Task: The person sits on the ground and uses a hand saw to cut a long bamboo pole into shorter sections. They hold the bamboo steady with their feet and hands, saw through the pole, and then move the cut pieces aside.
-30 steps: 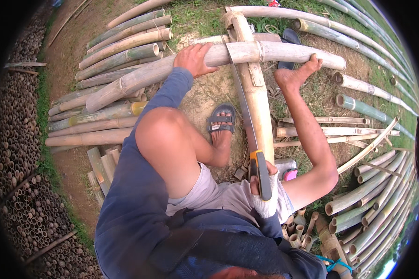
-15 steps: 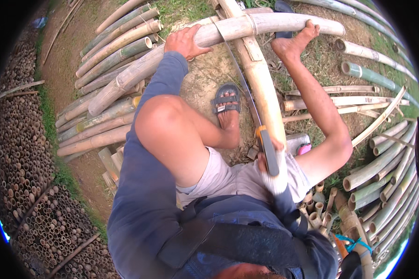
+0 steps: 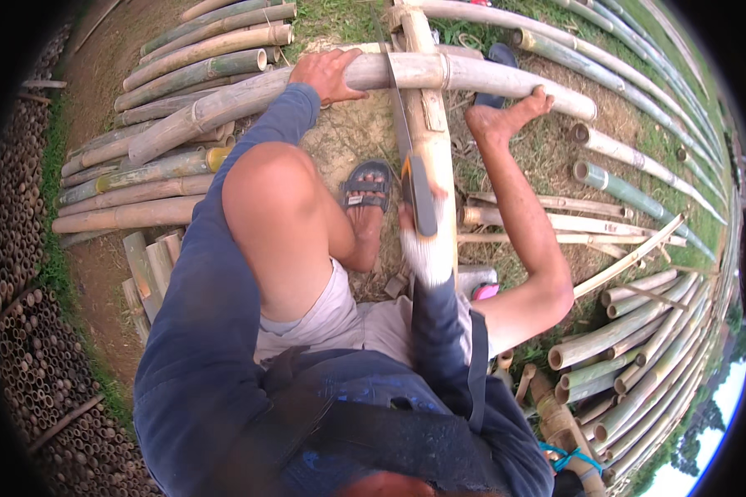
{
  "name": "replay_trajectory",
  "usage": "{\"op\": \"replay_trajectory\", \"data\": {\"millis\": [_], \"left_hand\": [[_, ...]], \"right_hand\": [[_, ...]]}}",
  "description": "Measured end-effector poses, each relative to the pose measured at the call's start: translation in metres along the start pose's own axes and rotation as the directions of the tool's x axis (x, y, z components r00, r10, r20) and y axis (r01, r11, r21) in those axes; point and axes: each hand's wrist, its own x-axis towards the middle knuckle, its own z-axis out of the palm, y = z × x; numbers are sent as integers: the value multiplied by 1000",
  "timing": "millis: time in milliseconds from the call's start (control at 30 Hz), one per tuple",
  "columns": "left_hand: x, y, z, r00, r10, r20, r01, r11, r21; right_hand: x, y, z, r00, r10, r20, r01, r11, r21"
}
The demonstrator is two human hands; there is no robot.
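Note:
A thick, pale bamboo pole [image 3: 489,76] lies crosswise over a lighter bamboo beam [image 3: 441,170] that runs away from me. My left hand [image 3: 327,76] wraps over the top of the pole, left of the beam, holding it down. In my right hand [image 3: 423,228] is the grey and orange handle of a handsaw [image 3: 423,195], with a whitish covering at my wrist. The long saw blade [image 3: 399,108] crosses the pole between my left hand and the beam. My bare right foot [image 3: 510,116] presses on the pole's right part.
My sandalled left foot [image 3: 365,189] stands on the dirt. Bamboo poles [image 3: 195,87] lie stacked at the left, and more poles [image 3: 638,331] are piled at the right. Far left, a large bank of short cut tubes [image 3: 25,381] shows its round ends. A pink item [image 3: 485,291] sits beside my right thigh.
My right hand has pushed the saw forward, away from my body, and the blade now reaches well past the pole. My left hand keeps its hold. The whole view has shifted somewhat.

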Motion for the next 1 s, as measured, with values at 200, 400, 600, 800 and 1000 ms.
{"op": "replay_trajectory", "data": {"millis": [200,400,600,800,1000], "left_hand": [[-6,0,17,1000,-13,29,14,999,-41],[-6,1,2,1000,-31,-1,31,994,-104],[-8,-4,13,991,45,-130,-57,994,-90],[-15,0,31,986,31,-166,-47,995,-93],[-13,2,22,988,-3,-152,-17,992,-126]], "right_hand": [[-93,15,-45,981,180,74,-184,981,53],[122,73,47,995,66,69,-70,996,57],[73,94,39,976,-217,-15,217,976,35],[-57,122,-14,969,223,109,-214,530,821],[78,80,36,995,-95,24,95,995,20]]}}
